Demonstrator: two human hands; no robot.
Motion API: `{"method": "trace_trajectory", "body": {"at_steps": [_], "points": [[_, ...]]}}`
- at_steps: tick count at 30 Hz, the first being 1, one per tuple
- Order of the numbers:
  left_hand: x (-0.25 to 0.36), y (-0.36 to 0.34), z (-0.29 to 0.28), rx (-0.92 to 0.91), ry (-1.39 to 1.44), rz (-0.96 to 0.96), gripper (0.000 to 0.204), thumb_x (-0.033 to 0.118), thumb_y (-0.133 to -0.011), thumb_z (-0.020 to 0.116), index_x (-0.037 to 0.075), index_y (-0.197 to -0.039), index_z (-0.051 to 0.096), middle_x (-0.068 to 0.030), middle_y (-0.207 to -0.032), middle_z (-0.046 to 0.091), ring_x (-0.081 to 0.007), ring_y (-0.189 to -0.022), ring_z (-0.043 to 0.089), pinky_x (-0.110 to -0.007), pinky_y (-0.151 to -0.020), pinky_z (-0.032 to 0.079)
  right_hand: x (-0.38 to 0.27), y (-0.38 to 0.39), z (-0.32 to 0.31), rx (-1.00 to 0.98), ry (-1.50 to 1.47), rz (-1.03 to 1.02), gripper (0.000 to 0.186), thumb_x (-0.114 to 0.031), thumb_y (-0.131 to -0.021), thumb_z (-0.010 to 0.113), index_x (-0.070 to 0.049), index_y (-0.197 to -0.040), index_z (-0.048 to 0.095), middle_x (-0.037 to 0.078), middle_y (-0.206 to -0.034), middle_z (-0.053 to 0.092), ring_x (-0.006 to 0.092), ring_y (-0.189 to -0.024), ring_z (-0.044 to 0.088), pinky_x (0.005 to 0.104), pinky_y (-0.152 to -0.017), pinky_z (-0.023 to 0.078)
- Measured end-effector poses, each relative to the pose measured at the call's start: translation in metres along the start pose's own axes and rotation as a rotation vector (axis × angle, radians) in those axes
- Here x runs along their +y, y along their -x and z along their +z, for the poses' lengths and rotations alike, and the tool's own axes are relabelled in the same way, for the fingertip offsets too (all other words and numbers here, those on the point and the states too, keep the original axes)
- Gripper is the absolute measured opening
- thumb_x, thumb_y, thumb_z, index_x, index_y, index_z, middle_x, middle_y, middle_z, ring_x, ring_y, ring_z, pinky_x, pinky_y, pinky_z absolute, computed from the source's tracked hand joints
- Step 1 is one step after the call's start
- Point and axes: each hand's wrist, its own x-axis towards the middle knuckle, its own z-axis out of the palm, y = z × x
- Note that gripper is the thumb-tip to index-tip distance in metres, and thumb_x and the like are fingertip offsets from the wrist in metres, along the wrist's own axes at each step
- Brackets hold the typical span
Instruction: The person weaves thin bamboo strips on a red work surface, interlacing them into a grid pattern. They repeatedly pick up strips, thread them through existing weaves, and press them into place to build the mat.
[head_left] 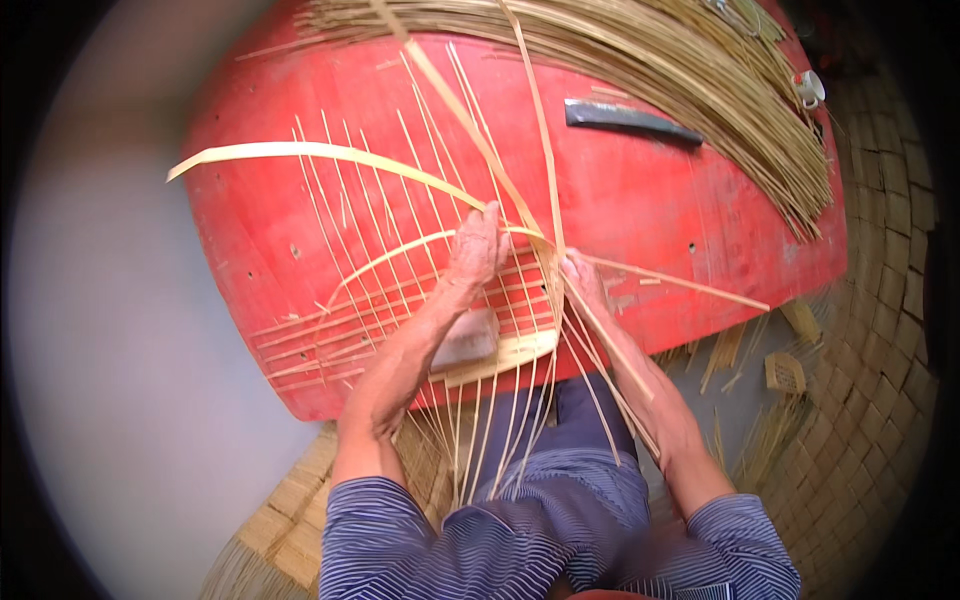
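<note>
A long pale bamboo strip [330, 152] arches from the far left of the red table to my left hand [478, 245], whose fingers are closed on it. Beside it, my right hand [585, 280] is closed around several bamboo strips [552, 275] where they meet and cross. Some of these strips rise toward the far edge and one slants off to the right. Left of my hands lies an open lattice of thin bamboo splints [375, 300], its lower ends hanging over my lap. On it sit a whitish block [468, 338] and a wide pale bamboo piece [505, 357].
The red tabletop [650, 200] has small holes. Toward its far right lie a dark, slightly curved bar-like tool [632, 121] and a large bundle of bamboo splints [690, 70]. A white mug [810, 89] stands beyond the bundle. Woven matting [870, 330] spreads at right, with scraps [785, 373] below.
</note>
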Motion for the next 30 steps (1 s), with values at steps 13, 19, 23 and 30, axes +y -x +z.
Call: {"method": "trace_trajectory", "body": {"at_steps": [13,19,23,30], "points": [[-0.012,0.053,-0.007,-0.314,-0.151,-0.274,0.043,0.020,-0.085,0.066,0.003,-0.122,0.052,-0.0214,-0.071,0.065,-0.0430,-0.071,0.067,-0.055,-0.064,0.050,-0.028,0.003,0.005,-0.046,-0.039,0.032,0.025,-0.014,-0.097,0.054,0.001,-0.114,0.064,0.017,-0.094,0.070,0.0238,-0.089,0.068,0.0364,-0.080,0.051],[-0.002,0.002,0.003,-0.356,-0.402,-0.065,0.018,0.020,-0.076,0.066,0.006,-0.084,0.073,-0.0171,-0.078,0.067,-0.0343,-0.085,0.069,-0.049,-0.070,0.054,-0.018,0.001,0.006,-0.086,-0.103,0.000,0.022,-0.009,-0.098,0.055,0.000,-0.115,0.064,0.012,-0.097,0.069,0.0170,-0.091,0.064,0.0337,-0.081,0.051],[-0.004,-0.017,0.023,-0.493,0.079,0.024,0.016,0.020,-0.078,0.067,0.006,-0.081,0.074,-0.0154,-0.080,0.069,-0.0355,-0.085,0.069,-0.048,-0.074,0.056,0.002,0.001,0.019,-0.078,-0.215,0.146,0.021,-0.009,-0.098,0.055,-0.002,-0.115,0.066,0.007,-0.097,0.069,0.0152,-0.088,0.064,0.0310,-0.079,0.052],[0.016,-0.030,0.032,-0.572,-0.053,-0.210,0.018,0.019,-0.073,0.068,0.006,-0.082,0.076,-0.0177,-0.082,0.072,-0.0353,-0.079,0.072,-0.046,-0.066,0.057,-0.022,0.002,0.012,-0.069,-0.041,0.062,0.027,-0.016,-0.100,0.053,-0.001,-0.118,0.066,0.005,-0.096,0.070,0.0108,-0.090,0.061,0.0296,-0.084,0.050]]}}
